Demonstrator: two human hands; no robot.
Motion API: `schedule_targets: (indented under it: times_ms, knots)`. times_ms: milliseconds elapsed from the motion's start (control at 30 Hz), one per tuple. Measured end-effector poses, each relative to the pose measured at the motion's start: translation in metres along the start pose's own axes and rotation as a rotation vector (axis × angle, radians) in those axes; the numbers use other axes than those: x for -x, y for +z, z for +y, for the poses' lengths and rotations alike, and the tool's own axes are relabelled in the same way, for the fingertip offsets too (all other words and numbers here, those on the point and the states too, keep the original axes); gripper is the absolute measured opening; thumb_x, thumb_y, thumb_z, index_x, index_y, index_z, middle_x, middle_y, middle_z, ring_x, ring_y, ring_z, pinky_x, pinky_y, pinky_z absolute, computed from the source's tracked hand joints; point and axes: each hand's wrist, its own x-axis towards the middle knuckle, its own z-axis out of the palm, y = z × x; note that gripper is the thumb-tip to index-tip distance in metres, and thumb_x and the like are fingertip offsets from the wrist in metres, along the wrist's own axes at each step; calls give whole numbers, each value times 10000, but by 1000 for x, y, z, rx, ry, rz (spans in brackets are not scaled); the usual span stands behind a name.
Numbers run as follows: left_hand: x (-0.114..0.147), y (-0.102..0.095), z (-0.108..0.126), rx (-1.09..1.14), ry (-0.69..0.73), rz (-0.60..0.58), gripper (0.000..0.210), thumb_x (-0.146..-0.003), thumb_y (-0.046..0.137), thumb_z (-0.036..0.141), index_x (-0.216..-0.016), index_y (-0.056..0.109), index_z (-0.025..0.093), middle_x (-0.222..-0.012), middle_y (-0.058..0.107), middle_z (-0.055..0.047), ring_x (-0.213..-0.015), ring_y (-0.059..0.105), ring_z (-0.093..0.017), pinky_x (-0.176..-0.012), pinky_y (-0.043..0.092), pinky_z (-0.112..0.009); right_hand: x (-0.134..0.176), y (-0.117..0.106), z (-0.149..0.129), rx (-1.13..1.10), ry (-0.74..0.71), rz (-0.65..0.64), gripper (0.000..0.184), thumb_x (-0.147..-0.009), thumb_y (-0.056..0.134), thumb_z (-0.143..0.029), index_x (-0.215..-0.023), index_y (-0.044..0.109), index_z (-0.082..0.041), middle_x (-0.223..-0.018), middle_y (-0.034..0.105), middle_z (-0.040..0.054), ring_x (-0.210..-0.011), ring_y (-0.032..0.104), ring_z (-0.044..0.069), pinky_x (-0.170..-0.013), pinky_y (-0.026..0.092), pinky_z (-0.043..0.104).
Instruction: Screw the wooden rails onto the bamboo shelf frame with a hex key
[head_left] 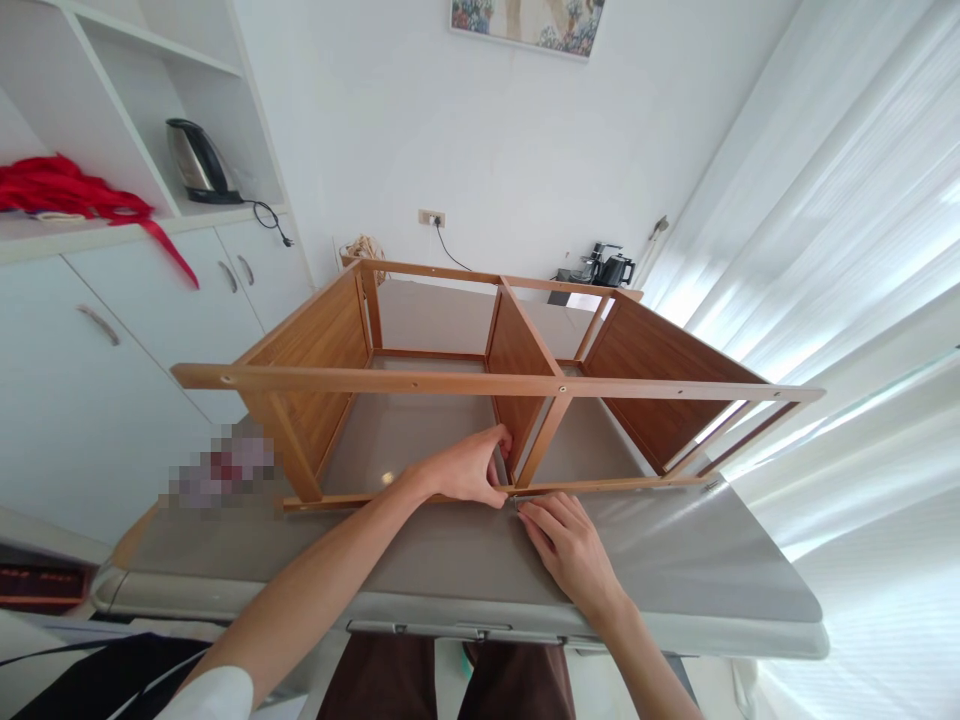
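A brown wooden shelf unit [450, 381] lies on its side on a grey-topped table [675, 545]. Its middle board [517, 385] runs between the long rails. My left hand [476, 468] reaches inside the frame and grips where that board meets the lower front rail [615, 487], thumb against the rail, fingers at the board. Just to the right, my right hand [566, 545] is closed in a pinch on a small, thin metal piece [516, 502] at the same joint. The fingers hide most of this piece, so its kind cannot be told.
A blurred patch [221, 472] covers something at the table's left. White cabinets [150, 300] hold a kettle [201, 165] and red cloth [67, 190]. Behind the shelf unit stands a black coffee maker [604, 265]. White curtains [847, 200] hang at the right.
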Motion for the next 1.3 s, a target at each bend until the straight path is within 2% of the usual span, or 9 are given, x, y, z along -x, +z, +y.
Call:
schedule_targets:
  times_ms: [167,400,567,967,1167,1300]
  knots:
    - [0,1,-1,9,-2,1,542,-581,745,152,-1038,461,213,-1054,638,-48,-646,671,-164,-535,479,-263,0,0,1,-4,18,-35,176,-988,489,-189,-1045,649,-234,-946,673,55,-881,600,199,-816,469,366]
    - [-1,1,0,5,-10,3,523,-563,748,167,-986,445,223,-849,620,18,-613,654,-171,-526,466,-263,2,3,5,9,26,-12,178,-994,484,-209,-1040,653,-238,-959,674,66,-892,608,215,-797,460,377]
    - [0,1,1,-12,11,22,512,-576,750,182,-992,454,221,-929,632,-7,-616,655,-168,-519,469,-266,1,2,4,39,31,-20,170,-990,492,-205,-1025,657,-233,-959,685,63,-877,616,210,-787,455,367]
    - [4,-1,5,-77,40,45,501,-648,744,243,-1077,485,215,-1117,647,-61,-678,677,-167,-622,515,-292,2,3,2,57,26,25,159,-983,509,-175,-1059,644,-211,-991,710,50,-883,632,192,-823,432,350]
    - [6,-2,9,-84,33,53,476,-668,721,240,-1089,500,221,-1156,643,-55,-697,685,-168,-640,520,-290,0,5,-5,33,83,61,167,-987,494,-184,-1042,650,-212,-882,707,39,-778,626,178,-779,441,341]
    - [5,-3,10,-69,26,71,469,-663,716,233,-1084,512,218,-1168,639,-55,-709,693,-171,-654,527,-290,0,10,-15,9,179,132,164,-984,501,-206,-1041,654,-225,-1002,707,47,-874,645,186,-813,465,327]
